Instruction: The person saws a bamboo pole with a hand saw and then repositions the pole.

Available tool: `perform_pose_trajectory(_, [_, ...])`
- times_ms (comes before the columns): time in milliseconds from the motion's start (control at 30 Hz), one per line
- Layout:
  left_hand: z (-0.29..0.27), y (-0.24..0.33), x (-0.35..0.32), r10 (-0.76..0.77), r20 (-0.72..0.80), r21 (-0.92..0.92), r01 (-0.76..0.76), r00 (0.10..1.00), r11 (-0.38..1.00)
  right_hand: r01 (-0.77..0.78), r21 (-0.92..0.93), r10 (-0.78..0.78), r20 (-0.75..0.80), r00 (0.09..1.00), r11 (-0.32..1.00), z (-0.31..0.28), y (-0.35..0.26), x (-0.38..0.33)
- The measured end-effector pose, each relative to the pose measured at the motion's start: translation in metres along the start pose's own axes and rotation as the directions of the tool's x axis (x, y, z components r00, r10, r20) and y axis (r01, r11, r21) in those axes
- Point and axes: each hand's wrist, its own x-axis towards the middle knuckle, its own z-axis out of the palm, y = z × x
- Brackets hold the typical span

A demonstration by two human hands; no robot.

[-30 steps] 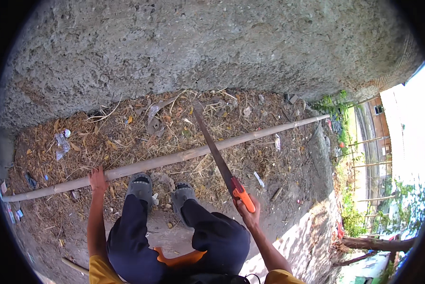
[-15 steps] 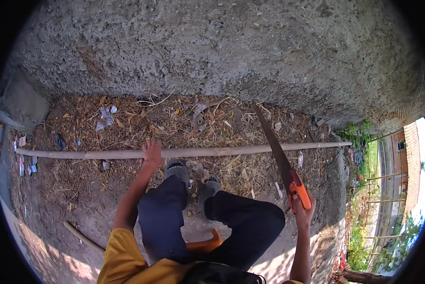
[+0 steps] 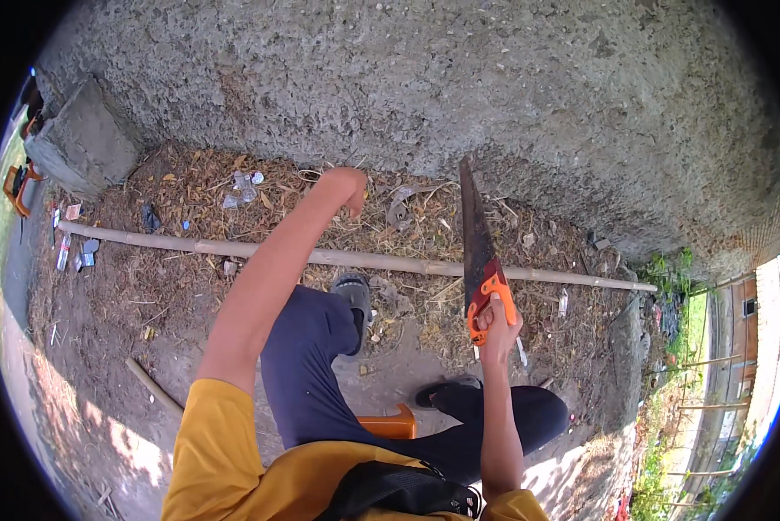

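My right hand (image 3: 498,328) grips the orange handle (image 3: 492,306) of a handsaw. The saw's dark blade (image 3: 475,217) points away from me and passes above a long bamboo pole (image 3: 377,261), its tip near the wall's foot. My left hand (image 3: 347,188) is raised beyond the pole with the wrist bent and fingers curled downward. A small yellow bit shows at its edge; what it holds, if anything, I cannot make out. The pole lies crosswise on the ground in front of my feet, under my left forearm.
A rough concrete wall (image 3: 425,78) rises along the far side, with a concrete block (image 3: 90,143) at its left end. Dry leaves and litter cover the ground. An orange plastic stool (image 3: 392,424) is beneath me; a short stick (image 3: 154,385) lies at left.
My left hand has left the pole and risen forward and right, fingers now curled. The saw has swung more upright and shifted left with my right hand. My right foot has moved back and right.
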Motion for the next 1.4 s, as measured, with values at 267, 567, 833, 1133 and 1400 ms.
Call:
perform_pose_trajectory(267, [0.126,0.117,0.086,0.022,0.045,0.018,-0.023,0.999,1.000,-0.122,-0.338,0.109,-0.059,0.992,0.933,-0.066,0.166,-0.047])
perform_pose_trajectory(567, [0.272,0.110,0.198,0.030,-0.480,-0.111,-0.095,0.877,0.989,-0.016,-0.604,0.068,0.063,0.996,0.797,-0.079,0.202,-0.046])
perform_pose_trajectory(833, [0.278,0.137,0.223,0.022,-0.356,-0.130,-0.073,0.934,0.989,-0.197,-0.488,0.183,-0.077,0.980,0.850,-0.095,0.206,-0.046])
perform_pose_trajectory(1133, [0.294,0.127,0.244,0.044,-0.327,-0.245,-0.130,0.944,0.961,-0.066,-0.473,0.097,0.041,0.994,0.879,-0.091,0.207,-0.044])
perform_pose_trajectory(1400, [0.291,0.132,0.243,0.050,-0.310,-0.202,-0.117,0.949,0.972,-0.185,-0.456,0.208,0.002,0.978,0.871,-0.089,0.203,-0.047])
